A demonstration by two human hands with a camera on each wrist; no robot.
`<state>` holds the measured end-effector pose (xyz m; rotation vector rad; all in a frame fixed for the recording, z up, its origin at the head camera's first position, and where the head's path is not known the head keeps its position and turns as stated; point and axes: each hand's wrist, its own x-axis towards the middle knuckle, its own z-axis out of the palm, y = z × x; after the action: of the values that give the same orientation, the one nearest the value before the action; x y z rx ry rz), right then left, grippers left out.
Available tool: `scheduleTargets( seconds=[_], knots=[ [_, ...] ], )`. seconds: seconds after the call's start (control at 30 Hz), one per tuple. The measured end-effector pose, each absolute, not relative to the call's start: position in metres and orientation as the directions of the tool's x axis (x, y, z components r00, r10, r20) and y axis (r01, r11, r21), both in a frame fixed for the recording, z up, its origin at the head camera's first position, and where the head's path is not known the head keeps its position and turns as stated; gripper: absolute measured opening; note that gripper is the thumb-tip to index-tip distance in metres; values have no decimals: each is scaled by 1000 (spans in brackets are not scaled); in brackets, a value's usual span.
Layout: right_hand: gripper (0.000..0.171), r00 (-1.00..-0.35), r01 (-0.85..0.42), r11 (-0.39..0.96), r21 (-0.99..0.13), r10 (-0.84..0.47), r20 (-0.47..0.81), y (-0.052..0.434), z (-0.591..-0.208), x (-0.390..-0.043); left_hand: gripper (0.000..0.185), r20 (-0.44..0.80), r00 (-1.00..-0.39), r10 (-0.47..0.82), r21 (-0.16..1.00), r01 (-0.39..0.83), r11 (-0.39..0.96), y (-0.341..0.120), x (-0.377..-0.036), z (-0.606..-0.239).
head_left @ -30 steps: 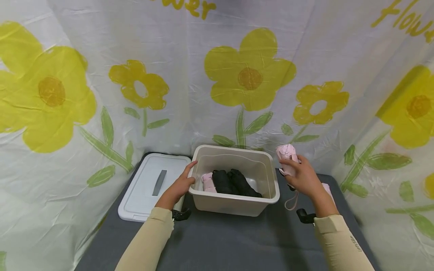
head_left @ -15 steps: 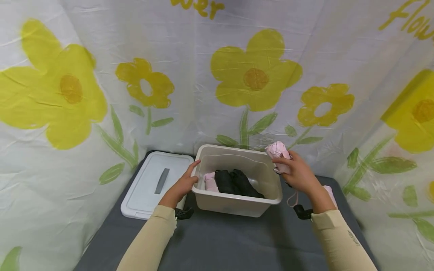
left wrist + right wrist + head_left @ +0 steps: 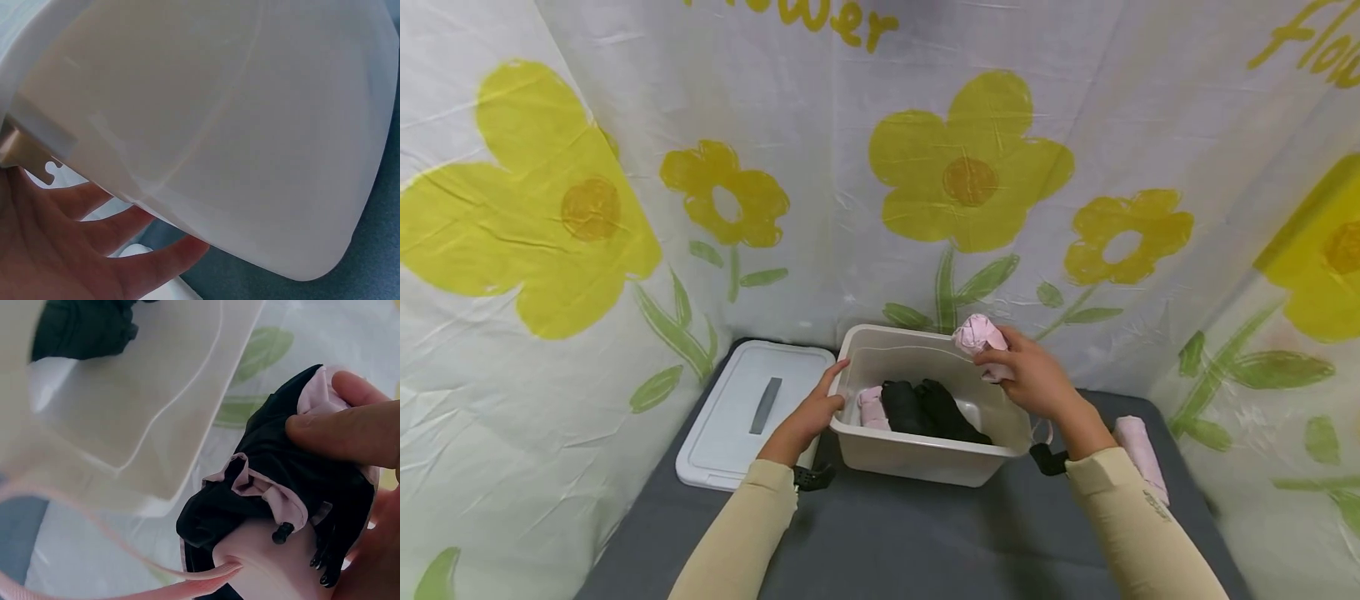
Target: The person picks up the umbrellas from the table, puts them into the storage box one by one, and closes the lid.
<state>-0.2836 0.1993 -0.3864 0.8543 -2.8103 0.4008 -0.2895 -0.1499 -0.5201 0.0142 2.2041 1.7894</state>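
Note:
A beige plastic bin (image 3: 925,458) stands on the grey table, holding a pink folded umbrella (image 3: 871,407) and two black ones (image 3: 925,408). My left hand (image 3: 808,410) rests against the bin's left wall (image 3: 206,125), fingers straight. My right hand (image 3: 1026,375) grips another pink folded umbrella (image 3: 976,335) over the bin's back right corner. In the right wrist view this umbrella (image 3: 287,494) shows black lining and a pink wrist strap (image 3: 125,550), with the bin (image 3: 125,394) below it.
A white lid (image 3: 748,412) with a grey handle lies left of the bin. One more pink folded umbrella (image 3: 1141,454) lies on the table at the right. Flower-printed sheets close in the back and both sides.
My right hand has carried the pink umbrella leftwards, from beside the bin's right side to above its back right corner. The left hand has stayed on the bin.

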Motion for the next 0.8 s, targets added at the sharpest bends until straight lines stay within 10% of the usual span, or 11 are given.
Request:
scheduleTargets(
  seconds=[0.8],
  knots=[
    [29, -767, -641, 745, -186, -614, 185, 149, -411, -297, 78, -205, -958, 201, 965, -164, 205, -152, -290, -523]
  ],
)
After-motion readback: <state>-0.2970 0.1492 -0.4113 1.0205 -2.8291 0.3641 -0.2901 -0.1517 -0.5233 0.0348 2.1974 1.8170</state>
